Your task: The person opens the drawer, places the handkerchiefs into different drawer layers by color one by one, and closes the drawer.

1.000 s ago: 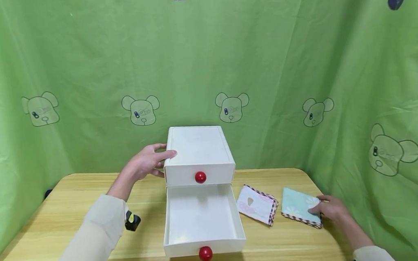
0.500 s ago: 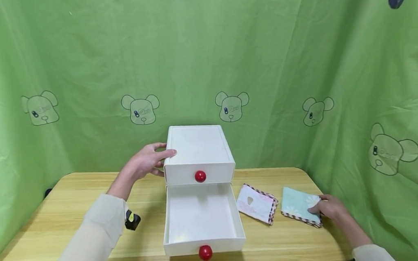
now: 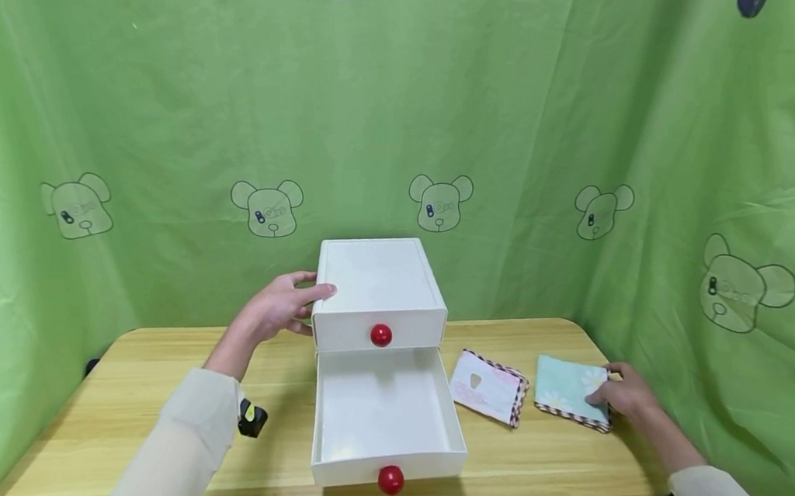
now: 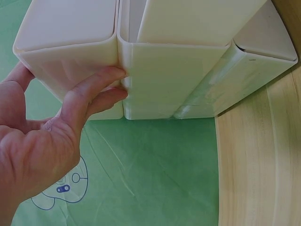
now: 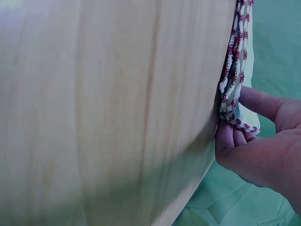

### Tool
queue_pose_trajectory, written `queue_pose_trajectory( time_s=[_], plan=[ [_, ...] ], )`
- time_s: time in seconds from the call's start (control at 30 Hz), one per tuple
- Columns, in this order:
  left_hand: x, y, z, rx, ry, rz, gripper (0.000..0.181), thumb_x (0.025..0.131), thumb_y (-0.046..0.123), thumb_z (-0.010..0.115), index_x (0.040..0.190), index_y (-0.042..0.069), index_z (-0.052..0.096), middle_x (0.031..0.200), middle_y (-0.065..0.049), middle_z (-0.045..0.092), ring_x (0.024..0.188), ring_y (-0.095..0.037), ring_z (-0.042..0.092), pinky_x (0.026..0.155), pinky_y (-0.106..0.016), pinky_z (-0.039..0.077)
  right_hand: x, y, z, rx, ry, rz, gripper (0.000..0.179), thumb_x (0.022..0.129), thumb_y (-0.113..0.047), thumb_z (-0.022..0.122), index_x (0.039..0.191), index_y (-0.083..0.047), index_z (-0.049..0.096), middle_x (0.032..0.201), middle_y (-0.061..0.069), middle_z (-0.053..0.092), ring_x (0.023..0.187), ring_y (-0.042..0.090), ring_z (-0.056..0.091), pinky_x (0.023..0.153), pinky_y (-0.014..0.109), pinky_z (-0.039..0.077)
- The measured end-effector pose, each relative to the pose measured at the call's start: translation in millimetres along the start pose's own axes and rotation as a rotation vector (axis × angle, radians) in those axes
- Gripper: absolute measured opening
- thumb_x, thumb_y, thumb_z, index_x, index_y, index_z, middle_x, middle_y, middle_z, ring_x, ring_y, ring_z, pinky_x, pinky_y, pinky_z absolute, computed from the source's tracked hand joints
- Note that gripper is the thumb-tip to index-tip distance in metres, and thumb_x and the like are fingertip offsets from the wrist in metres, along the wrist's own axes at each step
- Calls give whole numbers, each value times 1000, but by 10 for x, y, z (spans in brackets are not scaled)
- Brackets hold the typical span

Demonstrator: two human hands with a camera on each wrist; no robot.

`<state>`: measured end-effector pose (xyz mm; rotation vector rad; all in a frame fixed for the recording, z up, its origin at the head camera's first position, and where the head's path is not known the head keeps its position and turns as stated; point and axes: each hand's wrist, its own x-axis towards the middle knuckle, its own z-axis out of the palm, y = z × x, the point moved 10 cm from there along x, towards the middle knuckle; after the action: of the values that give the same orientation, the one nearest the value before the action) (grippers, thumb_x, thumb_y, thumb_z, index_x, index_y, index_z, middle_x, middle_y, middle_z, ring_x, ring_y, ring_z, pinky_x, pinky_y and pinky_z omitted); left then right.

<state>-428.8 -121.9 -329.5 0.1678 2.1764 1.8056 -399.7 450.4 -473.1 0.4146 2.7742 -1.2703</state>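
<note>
A white drawer cabinet [image 3: 380, 273] with red ball knobs stands mid-table in the head view, its lower drawer [image 3: 382, 405] pulled out with nothing inside. My left hand [image 3: 279, 308] holds the cabinet's upper left side, thumb over the top edge and fingers against the side wall [image 4: 174, 80]. At the right, my right hand [image 3: 626, 395] pinches the near right corner of a folded mint-green handkerchief [image 3: 570, 386] with a checked border. Its thumb lies on top; in the right wrist view the other fingers reach under the layered cloth edge [image 5: 235, 70].
Between the cabinet and the green handkerchief lies a folded white-and-pink handkerchief [image 3: 489, 389]. The wooden table [image 3: 542, 478] has a rounded far edge. A green curtain [image 3: 499, 115] with bear drawings hangs behind and along both sides.
My right hand has lifted very slightly at the handkerchief's corner. The left hand, cabinet and drawer stay where they were.
</note>
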Motion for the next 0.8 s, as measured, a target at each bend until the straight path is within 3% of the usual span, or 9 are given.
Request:
queue_pose_trajectory(
  time_s=[0.33,0.53,0.6,0.7,0.8],
  plan=[
    [28,-1,5,1,-10,7,89,87,35,68,152,9,14,124,-22,55,98,-31,64,78,-43,59,-43,21,-25,-17,24,25,85,73,-17,77,132,22,30,129,44,34,115,53,39,99,58,41],
    [18,3,3,0,-13,11,87,89,34,67,152,9,13,125,-23,54,97,-32,64,78,-44,59,-68,-30,-41,-51,17,5,84,76,-21,75,137,14,29,130,41,35,116,50,39,97,58,40],
    [12,5,2,0,-11,11,87,89,34,67,152,9,13,126,-23,54,97,-31,64,78,-44,59,-73,-52,-45,-64,13,-9,84,77,-21,75,138,11,28,129,40,37,113,48,41,94,56,43],
    [3,10,6,2,-9,9,87,89,34,67,152,9,14,126,-23,54,97,-31,64,78,-44,59,-87,-85,-54,-79,10,-37,82,78,-20,74,140,10,28,120,37,47,102,41,51,80,44,51],
    [-4,13,9,1,-9,7,87,89,34,67,152,8,14,126,-23,54,97,-31,64,78,-44,59,-110,-126,-62,-83,15,-69,78,79,-16,72,139,9,31,109,31,55,88,32,56,66,32,50]
  ],
)
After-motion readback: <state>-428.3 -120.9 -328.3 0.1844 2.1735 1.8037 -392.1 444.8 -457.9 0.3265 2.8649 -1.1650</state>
